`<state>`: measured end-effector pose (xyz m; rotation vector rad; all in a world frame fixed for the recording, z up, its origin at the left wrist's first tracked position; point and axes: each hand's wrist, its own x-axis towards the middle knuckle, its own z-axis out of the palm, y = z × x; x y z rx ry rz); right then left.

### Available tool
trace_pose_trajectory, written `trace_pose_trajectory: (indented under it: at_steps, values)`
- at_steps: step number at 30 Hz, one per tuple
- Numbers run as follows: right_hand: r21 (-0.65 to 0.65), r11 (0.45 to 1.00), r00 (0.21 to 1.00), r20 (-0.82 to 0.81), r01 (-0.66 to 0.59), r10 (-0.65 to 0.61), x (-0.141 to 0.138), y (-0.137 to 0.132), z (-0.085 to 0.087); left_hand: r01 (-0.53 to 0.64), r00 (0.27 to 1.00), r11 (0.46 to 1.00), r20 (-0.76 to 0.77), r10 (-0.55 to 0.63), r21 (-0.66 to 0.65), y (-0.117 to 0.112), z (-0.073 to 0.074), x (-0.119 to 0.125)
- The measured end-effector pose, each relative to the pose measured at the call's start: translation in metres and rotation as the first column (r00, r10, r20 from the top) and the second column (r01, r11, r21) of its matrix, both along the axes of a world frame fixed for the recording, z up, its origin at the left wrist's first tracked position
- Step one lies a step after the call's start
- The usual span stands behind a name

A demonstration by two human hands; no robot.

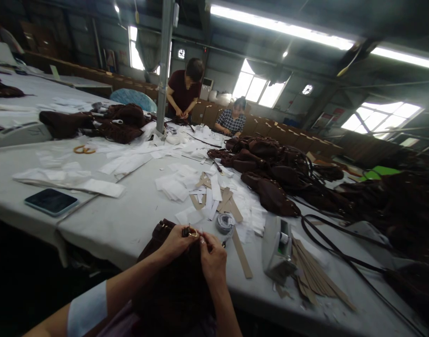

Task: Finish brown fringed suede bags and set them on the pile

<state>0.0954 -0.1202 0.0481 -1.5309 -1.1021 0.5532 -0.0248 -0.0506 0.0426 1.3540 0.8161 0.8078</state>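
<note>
A dark brown leather bag (162, 228) rests at the table's front edge, against my body. My left hand (175, 243) is closed on a short strap of the bag, beside a gold-coloured metal ring (192, 233). Close by on the right, my right hand (213, 257) has its thumb and fingers pinched together near the ring. What lies in that pinch is too small to make out. A roll of grey tape (225, 223) lies on the table just beyond my right hand.
White and brown paper strips (232, 206) cover the middle. A small white machine (279, 250) and cardboard strips (318, 276) lie right. Brown bags (270, 182) pile behind them. A phone (51, 201) lies left. Two people (181, 93) work across the table by a metal post (163, 70).
</note>
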Motion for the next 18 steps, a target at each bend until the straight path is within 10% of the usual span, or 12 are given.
trace_pose_trajectory:
  at_steps: [11, 15, 18]
  values:
    - [0.066, 0.988, 0.961, 0.231, 0.138, -0.150, -0.004, -0.002, -0.004, -0.039, 0.989, 0.969, -0.129, 0.072, 0.246, 0.005, -0.005, 0.002]
    - [-0.025, 0.978, 0.966, -0.148, 0.209, -0.211, 0.000, -0.008, -0.004, -0.156, 0.981, 0.983, -0.101, 0.166, 0.097, 0.008, -0.004, 0.003]
    - [-0.250, 0.960, 0.750, -0.610, 0.126, -0.257, 0.004, -0.012, -0.006, -0.100, 0.994, 0.994, -0.050, 0.098, -0.039, 0.008, 0.001, 0.002]
